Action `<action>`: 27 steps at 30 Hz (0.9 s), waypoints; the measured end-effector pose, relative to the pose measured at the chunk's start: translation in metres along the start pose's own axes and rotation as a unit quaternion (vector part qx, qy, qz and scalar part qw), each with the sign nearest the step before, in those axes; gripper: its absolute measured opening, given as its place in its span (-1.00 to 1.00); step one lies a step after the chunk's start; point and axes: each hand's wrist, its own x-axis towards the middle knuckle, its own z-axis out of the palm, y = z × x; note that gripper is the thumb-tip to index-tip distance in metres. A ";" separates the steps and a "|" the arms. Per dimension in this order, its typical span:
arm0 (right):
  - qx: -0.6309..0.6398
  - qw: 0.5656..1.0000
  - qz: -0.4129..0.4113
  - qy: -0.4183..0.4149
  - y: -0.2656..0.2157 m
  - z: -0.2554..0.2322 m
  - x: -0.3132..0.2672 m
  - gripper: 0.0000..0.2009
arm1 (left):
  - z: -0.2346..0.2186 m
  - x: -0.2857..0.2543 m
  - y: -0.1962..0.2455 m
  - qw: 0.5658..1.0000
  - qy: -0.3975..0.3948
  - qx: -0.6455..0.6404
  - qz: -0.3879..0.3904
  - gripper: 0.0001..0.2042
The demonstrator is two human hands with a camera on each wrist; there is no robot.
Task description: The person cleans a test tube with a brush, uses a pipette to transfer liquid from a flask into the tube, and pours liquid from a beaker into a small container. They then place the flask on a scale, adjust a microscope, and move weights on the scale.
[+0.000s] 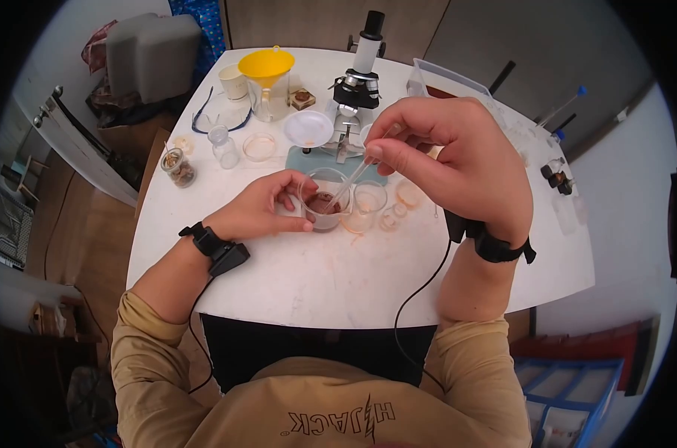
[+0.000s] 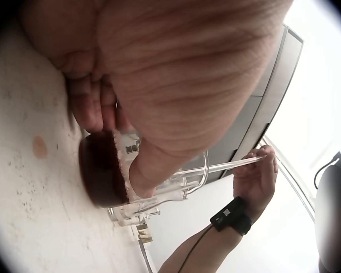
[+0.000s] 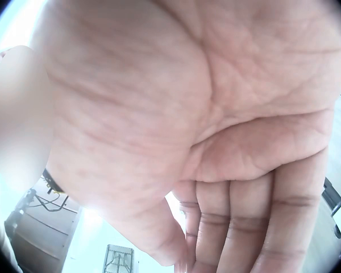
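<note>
My left hand [image 1: 260, 205] holds a clear beaker [image 1: 325, 222] with dark reddish-brown contents, thumb on the near side and fingers on the far side. In the left wrist view the dark contents [image 2: 102, 170] fill the beaker's lower part. Above and to the right, my right hand [image 1: 458, 157] pinches a thin clear rod or pipette [image 1: 355, 179] between thumb and fingers; its lower end reaches into the beaker. The right wrist view shows the curled fingers [image 3: 233, 222], with the pinched thing mostly hidden.
Clear dishes [image 1: 370, 196] stand right of the beaker. Behind are a microscope [image 1: 357, 89], a white dish [image 1: 308, 129], and a yellow funnel [image 1: 266, 67] on a jug. At left are a glass bottle [image 1: 224, 149], a jar [image 1: 178, 169] and safety glasses [image 1: 202, 122]. A clear tray [image 1: 450, 78] is at back right.
</note>
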 end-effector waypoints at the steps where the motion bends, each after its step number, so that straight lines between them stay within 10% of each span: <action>1: -0.007 1.000 0.004 -0.004 0.000 0.000 0.000 -0.84 | 0.000 0.000 0.000 1.000 -0.002 -0.005 0.002 -0.36; 17: 0.014 1.000 -0.013 0.002 0.008 -0.017 -0.004 -0.82 | 0.001 0.002 -0.007 1.000 0.008 0.009 0.006 -0.32; 21: 0.114 0.982 0.038 0.143 0.026 -0.050 -0.011 -0.80 | 0.001 0.003 -0.009 1.000 0.007 0.005 0.019 -0.33; 27: -0.066 0.922 0.085 0.371 0.051 -0.099 -0.031 -0.75 | 0.003 0.003 -0.005 1.000 0.004 -0.004 0.015 -0.33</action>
